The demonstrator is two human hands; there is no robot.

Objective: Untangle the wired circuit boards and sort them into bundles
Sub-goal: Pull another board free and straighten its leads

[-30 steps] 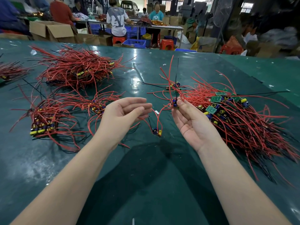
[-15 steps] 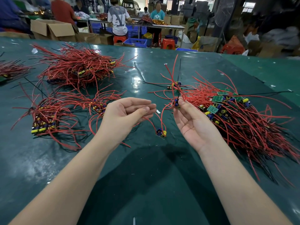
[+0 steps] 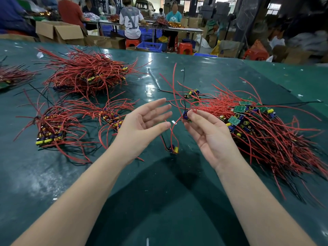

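Right hand (image 3: 209,132) pinches board (image 3: 185,115) at fingertips; left hand (image 3: 142,125) apart.

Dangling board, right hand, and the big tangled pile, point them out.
Dangling board (image 3: 173,149): head view, its yellow-and-blue parts.
Right hand (image 3: 207,134): head view, palm.
Tangled pile (image 3: 266,139): head view, red wires at its middle.

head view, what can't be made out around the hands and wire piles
- Board pinched by right hand: mostly behind its fingertips, head view.
- Big tangled pile: right edge cuts it off; wires bury lower boards.
- Far-left pile: cut by left edge.
- Dangling board: too small for detail.
- Left hand: open, empty.
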